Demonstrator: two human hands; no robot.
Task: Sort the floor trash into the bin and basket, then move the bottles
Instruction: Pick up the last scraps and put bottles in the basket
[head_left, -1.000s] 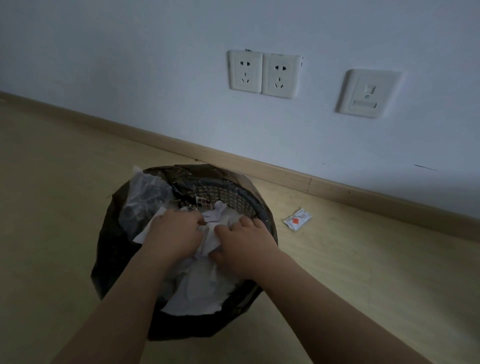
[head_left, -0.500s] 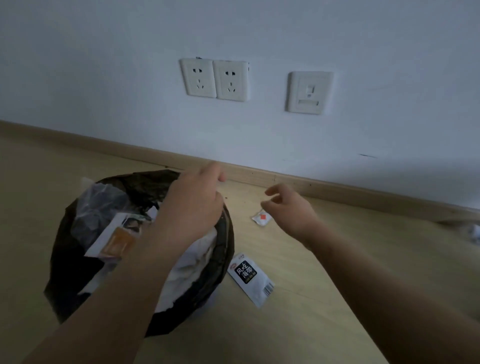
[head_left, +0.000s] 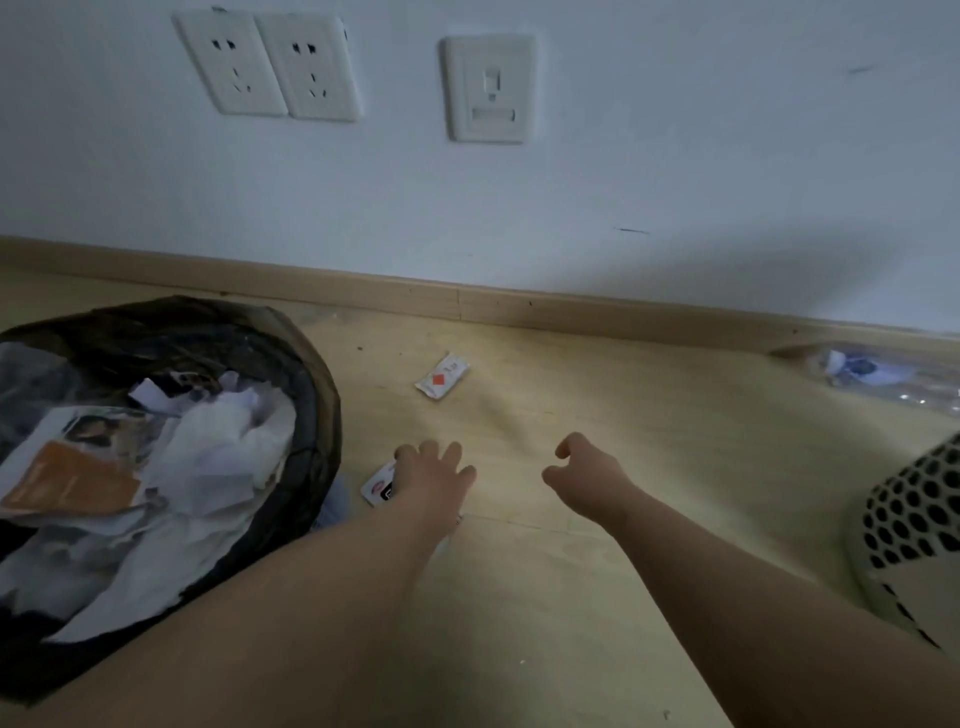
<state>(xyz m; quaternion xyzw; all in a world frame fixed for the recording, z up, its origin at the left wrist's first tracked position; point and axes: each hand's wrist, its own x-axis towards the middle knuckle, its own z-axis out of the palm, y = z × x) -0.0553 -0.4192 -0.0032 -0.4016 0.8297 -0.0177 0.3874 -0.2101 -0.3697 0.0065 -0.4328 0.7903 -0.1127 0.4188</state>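
Observation:
A bin with a black liner stands at the left, heaped with crumpled white paper and an orange-printed wrapper. Just right of it a white packet with a black label lies on the floor, mostly covered by my left hand, whose fingers are spread over it. My right hand hovers a little to the right, fingers loosely curled and holding nothing. A small white sachet with a red diamond lies farther back near the wall. A clear plastic bottle lies by the skirting at the right.
A white perforated basket sits at the right edge. The wooden skirting board runs along the wall, with two sockets and a switch plate above. Bare wood floor lies between my arms.
Both hands left the bin's paper and went to the floor on its right. My left hand came down over the black-label packet. The view shifted right, bringing the basket and bottle in.

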